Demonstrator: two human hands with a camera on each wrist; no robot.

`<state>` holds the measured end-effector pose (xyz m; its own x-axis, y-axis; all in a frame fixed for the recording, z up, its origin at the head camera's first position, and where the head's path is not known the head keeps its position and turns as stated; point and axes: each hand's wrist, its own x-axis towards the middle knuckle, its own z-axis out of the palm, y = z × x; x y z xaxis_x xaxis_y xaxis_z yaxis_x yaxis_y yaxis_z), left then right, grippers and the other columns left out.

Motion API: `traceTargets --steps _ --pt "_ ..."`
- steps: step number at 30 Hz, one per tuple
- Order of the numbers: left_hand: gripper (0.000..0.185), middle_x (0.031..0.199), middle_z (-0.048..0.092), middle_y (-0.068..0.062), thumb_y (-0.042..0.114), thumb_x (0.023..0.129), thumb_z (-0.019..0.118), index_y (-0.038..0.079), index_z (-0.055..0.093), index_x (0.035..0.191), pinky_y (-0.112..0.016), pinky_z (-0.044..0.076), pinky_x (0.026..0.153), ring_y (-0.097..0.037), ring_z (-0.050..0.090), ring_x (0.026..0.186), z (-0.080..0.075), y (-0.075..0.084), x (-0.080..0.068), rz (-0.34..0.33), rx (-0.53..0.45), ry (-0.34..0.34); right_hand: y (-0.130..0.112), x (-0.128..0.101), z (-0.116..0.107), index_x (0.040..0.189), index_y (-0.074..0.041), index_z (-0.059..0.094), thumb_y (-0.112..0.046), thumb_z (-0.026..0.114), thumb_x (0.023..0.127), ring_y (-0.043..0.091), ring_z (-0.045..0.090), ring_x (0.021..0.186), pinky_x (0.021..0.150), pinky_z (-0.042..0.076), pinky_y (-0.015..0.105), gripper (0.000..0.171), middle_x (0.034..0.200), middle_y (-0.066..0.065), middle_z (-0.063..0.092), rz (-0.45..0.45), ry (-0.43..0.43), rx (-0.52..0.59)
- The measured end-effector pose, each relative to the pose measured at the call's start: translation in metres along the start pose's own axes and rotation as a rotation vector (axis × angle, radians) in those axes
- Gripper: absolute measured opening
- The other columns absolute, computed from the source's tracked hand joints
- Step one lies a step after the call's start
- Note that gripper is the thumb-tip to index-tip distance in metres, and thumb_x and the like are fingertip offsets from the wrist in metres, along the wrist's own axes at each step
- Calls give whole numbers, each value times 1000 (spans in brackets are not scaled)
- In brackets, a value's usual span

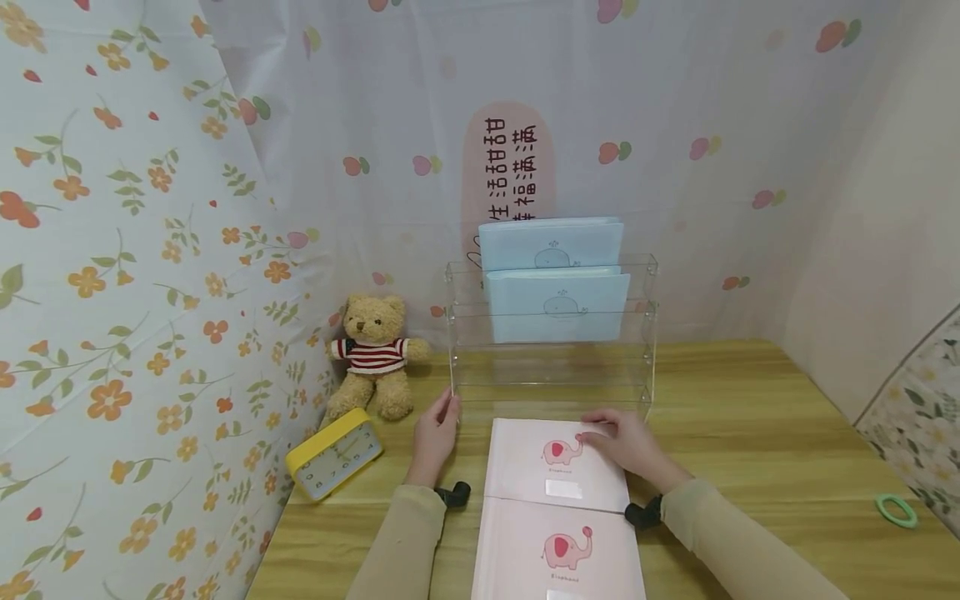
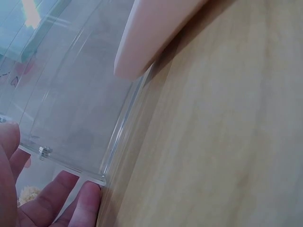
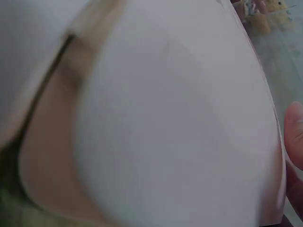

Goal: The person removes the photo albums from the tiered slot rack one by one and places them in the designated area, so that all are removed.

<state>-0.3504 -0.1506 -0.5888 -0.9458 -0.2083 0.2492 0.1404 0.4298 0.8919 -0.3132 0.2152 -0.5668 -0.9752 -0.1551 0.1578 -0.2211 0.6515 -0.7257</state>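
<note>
A clear acrylic tiered rack (image 1: 552, 367) stands at the back of the table, holding two blue whale-print books (image 1: 558, 308) upright. My left hand (image 1: 437, 437) grips the rack's lower left side; in the left wrist view the fingers (image 2: 87, 203) touch its panel edge. Two pink elephant-print books lie before the rack, the upper pink book (image 1: 517, 458) just behind the lower pink book (image 1: 517, 550). With thumb and fingers, my right hand (image 1: 633, 442) pinches the upper one at its far right corner. Its pale cover (image 3: 180, 109) fills much of the right wrist view.
A teddy bear (image 1: 371, 358) in a striped shirt sits left of the rack. In front of it leans a yellow clock (image 1: 335, 454). A green ring (image 1: 896, 511) lies at the table's right side. Patterned cloth (image 1: 375, 167) hangs behind and to the left.
</note>
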Motion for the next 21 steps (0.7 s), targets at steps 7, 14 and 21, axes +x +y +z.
traceTargets --steps 7,14,21 --pt "42 124 84 -10 47 110 67 26 75 145 -38 61 87 -18 76 101 3 -11 4 43 15 29 -11 -1 -5 124 -6 80 -21 79 103 26 73 100 91 65 46 25 115 13 81 60 69 -37" --pt "46 129 82 -14 50 109 67 23 74 146 -42 62 90 -26 77 109 1 -9 3 40 -6 20 -29 3 -20 122 -4 79 -17 75 106 30 72 107 100 61 53 20 113 11 80 -46 170 22" --pt "49 126 83 -14 55 109 65 23 74 146 -40 60 84 -23 77 104 5 -22 7 70 -12 20 -59 19 -45 123 -2 76 -17 71 109 11 69 100 89 55 15 21 116 17 78 -131 284 134"
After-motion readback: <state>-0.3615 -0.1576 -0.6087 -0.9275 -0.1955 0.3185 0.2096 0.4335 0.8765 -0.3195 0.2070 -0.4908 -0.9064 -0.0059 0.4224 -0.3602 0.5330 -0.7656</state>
